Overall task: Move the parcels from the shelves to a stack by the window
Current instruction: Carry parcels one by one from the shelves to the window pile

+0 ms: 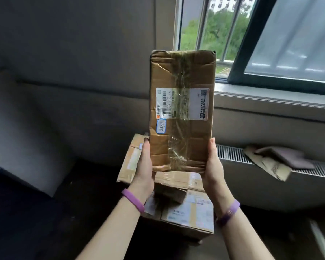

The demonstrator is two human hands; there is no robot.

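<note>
1. The person holds one parcel (182,109) up in the air with both hands.
2. The parcel is a long, flat box made of brown cardboard. It stands tall on its short end. The cardboard is creased and dented, and the top corners are squashed.
3. A strip of shiny clear tape (180,76) runs down the middle of the box. It looks wrinkled.
4. A white paper label (182,104) is stuck across the front. It has black bars and small print on it.
5. The left hand (145,166) grips the bottom left edge of the parcel. The right hand (213,166) grips the bottom right edge. The thumbs lie along the sides, and the other fingers are hidden behind the box.
6. Each wrist wears a smooth purple band (132,199).
7. Right under the parcel, a stack of parcels (184,209) sits on the dark floor (45,222). They are brown boxes with white labels. The held box hides part of the stack.
8. The window (214,25) is just behind, up and to the right, with thin bars and green trees outside.
9. A ribbed radiator (231,154) runs under the grey sill (270,98). A soft grey cloth (283,156) lies on it, on top of a flat piece of cardboard (270,167).
</note>
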